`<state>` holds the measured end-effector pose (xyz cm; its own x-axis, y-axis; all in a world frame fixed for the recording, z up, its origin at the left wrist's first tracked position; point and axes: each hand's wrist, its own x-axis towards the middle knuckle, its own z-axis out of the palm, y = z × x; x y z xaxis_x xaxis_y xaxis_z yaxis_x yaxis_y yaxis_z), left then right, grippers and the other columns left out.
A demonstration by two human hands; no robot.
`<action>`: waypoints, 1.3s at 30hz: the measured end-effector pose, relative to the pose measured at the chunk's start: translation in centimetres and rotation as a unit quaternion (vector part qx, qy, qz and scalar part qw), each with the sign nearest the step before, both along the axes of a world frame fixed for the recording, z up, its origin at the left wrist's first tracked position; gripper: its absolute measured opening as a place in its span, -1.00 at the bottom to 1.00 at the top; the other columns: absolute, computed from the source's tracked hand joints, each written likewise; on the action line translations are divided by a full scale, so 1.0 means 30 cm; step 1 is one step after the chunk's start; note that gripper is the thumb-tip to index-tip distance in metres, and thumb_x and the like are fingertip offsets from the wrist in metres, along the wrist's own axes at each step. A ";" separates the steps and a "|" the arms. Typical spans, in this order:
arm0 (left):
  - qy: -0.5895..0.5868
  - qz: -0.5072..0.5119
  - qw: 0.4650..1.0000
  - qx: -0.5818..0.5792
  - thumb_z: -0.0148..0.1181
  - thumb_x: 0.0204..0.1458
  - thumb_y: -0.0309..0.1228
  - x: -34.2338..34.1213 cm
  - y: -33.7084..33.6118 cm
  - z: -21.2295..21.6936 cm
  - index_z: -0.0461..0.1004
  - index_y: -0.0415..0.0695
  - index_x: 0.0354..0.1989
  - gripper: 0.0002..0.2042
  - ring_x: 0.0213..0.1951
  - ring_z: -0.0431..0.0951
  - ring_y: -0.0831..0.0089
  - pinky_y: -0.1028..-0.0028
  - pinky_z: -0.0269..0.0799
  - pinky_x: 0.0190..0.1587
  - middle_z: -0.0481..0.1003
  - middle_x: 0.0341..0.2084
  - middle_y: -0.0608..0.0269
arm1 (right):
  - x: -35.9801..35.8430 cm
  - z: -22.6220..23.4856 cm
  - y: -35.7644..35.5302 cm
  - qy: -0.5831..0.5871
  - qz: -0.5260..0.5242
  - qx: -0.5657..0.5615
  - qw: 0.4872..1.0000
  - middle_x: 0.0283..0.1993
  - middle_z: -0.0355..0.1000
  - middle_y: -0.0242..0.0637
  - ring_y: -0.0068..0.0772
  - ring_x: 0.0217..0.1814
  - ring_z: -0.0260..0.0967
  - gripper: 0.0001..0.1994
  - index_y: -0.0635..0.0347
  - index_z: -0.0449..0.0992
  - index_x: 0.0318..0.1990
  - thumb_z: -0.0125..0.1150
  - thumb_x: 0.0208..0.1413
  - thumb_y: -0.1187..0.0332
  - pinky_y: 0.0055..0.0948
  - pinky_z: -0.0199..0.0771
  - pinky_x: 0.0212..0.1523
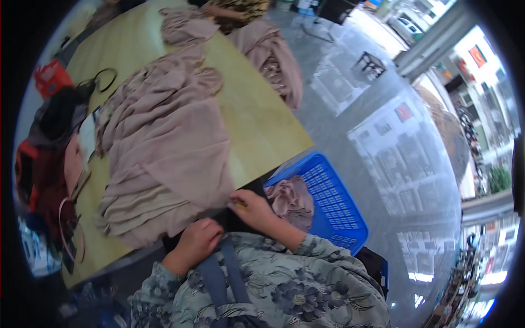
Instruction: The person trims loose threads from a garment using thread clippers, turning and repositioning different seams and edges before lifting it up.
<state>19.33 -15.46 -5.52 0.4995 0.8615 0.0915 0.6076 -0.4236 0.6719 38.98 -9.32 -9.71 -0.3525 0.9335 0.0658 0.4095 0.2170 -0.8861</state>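
A large heap of dusty-pink cloth is spread over the pale wooden table, its near edge reaching the table's front. My left hand is closed just off that edge, below the cloth; whatever its curled fingers hold, if anything, is hidden. To the right, my right hand is pinched around a small yellow thing too small to make out, close to the cloth's lower right corner. A dark gap separates the two hands.
Right of my right hand stands a blue plastic basket with crumpled pink cloth inside. Bags and dark clothes crowd the table's left side. At the far end, a person's arm is beside more pink cloth. A small stool stands on the grey floor.
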 end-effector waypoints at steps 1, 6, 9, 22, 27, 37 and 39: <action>-0.006 0.023 1.000 0.021 0.18 -0.21 -0.53 0.013 -0.001 0.007 0.42 -0.17 -0.46 -0.89 -0.33 0.43 0.15 0.30 0.35 -0.28 0.40 -0.47 0.17 | 0.002 -0.010 0.002 -0.012 -0.007 0.030 0.999 -0.28 0.42 -0.11 -0.14 -0.23 0.42 -0.76 0.23 0.44 -0.23 0.22 -0.06 0.33 -0.35 0.43 -0.21; -0.022 0.018 0.998 0.047 0.14 -0.18 -0.50 -0.004 0.057 0.014 0.43 -0.14 -0.43 -0.89 -0.39 0.43 0.18 0.29 0.34 -0.34 0.37 -0.50 0.19 | 0.042 -0.027 0.029 0.052 -0.066 -0.057 0.995 -0.38 0.37 -0.21 -0.36 -0.36 0.36 -0.83 0.26 0.39 -0.34 0.24 -0.07 0.42 -0.49 0.38 -0.30; -0.079 0.108 0.989 0.058 0.16 -0.18 -0.48 -0.010 0.053 0.010 0.43 -0.13 -0.41 -0.88 -0.45 0.41 0.19 0.31 0.31 -0.41 0.37 -0.52 0.19 | 0.016 0.028 0.025 0.096 -0.043 -0.172 0.979 -0.47 0.33 -0.41 -0.67 -0.51 0.25 -0.87 0.23 0.37 -0.33 0.19 0.01 0.44 -0.62 0.31 -0.50; 0.016 0.129 0.978 0.164 0.21 -0.21 -0.43 0.030 0.097 -0.010 0.41 -0.08 -0.45 -0.87 -0.37 0.39 0.26 0.33 0.28 -0.32 0.36 -0.48 0.28 | -0.029 0.022 0.030 0.163 -0.012 -0.225 0.961 -0.43 0.31 -0.47 -0.75 -0.50 0.20 -0.87 0.23 0.32 -0.29 0.13 0.03 0.48 -0.71 0.24 -0.57; -0.140 0.153 0.975 -0.080 0.18 -0.11 -0.47 0.034 0.045 -0.006 0.40 -0.15 -0.41 -0.90 -0.54 0.38 0.44 0.49 0.30 -0.47 0.37 -0.56 0.30 | -0.012 0.023 0.032 0.188 -0.024 -0.216 0.958 -0.42 0.31 -0.50 -0.77 -0.41 0.20 -0.87 0.24 0.32 -0.29 0.13 0.02 0.52 -0.74 0.22 -0.42; -0.432 0.251 0.733 -0.462 -0.01 0.14 -0.30 0.062 0.065 -0.030 0.38 -0.12 -0.32 -0.84 -0.63 0.27 0.71 0.70 0.18 -0.60 0.37 -0.58 0.43 | -0.010 0.060 0.012 0.186 -0.010 -0.197 0.963 -0.38 0.34 -0.48 -0.77 -0.34 0.23 -0.87 0.24 0.32 -0.29 0.14 0.02 0.53 -0.73 0.26 -0.33; -0.480 0.267 0.682 -0.482 0.02 0.12 -0.27 0.069 0.075 -0.044 0.36 -0.09 -0.46 -0.81 -0.65 0.25 0.70 0.67 0.15 -0.62 0.34 -0.64 0.45 | -0.006 0.047 0.008 0.168 -0.004 -0.181 0.969 -0.37 0.36 -0.43 -0.74 -0.31 0.26 -0.84 0.25 0.34 -0.27 0.17 0.00 0.50 -0.70 0.30 -0.29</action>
